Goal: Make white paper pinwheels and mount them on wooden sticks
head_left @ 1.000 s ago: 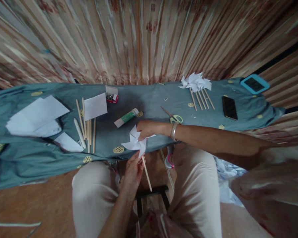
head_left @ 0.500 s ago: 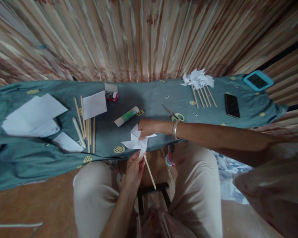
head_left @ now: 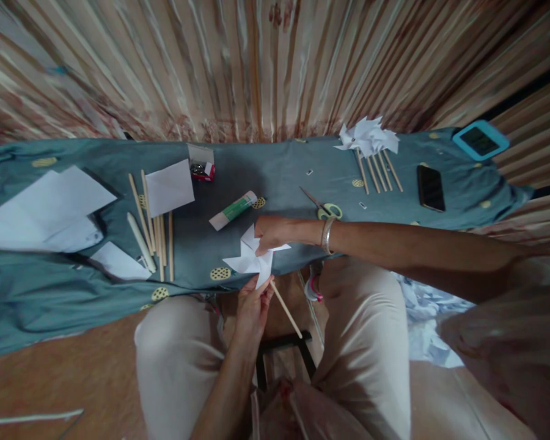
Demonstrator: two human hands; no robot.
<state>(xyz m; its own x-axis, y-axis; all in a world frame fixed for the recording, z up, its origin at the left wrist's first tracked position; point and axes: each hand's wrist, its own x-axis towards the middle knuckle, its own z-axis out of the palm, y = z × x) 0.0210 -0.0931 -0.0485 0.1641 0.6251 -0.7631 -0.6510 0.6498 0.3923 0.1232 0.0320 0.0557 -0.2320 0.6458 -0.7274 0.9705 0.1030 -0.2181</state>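
A white paper pinwheel [head_left: 247, 264] lies at the table's front edge, its folded blades spread. Below it, my left hand [head_left: 253, 305] is closed on the lowest blade. A thin wooden stick [head_left: 287, 310] runs from beneath the pinwheel, slanting down to the right over my lap. From the right, my right hand [head_left: 270, 233] comes over the top with its fingers closed at the pinwheel's middle. Those fingers hide the centre, so any pin there cannot be seen. Just behind lies a green and white glue stick [head_left: 233, 210].
Scissors [head_left: 329, 211] rest beyond my right wrist. Finished pinwheels [head_left: 369, 135], a phone [head_left: 431, 187] and a blue-framed device [head_left: 480, 140] are at the right. Leftward are loose sticks [head_left: 171, 247], a square sheet [head_left: 170, 186], a small box of metal pieces [head_left: 202, 169] and stacked paper [head_left: 50, 208].
The stick's lower end has swung right and slightly up. Both hands stay at the pinwheel, the right still at its middle. The view has shifted a little.
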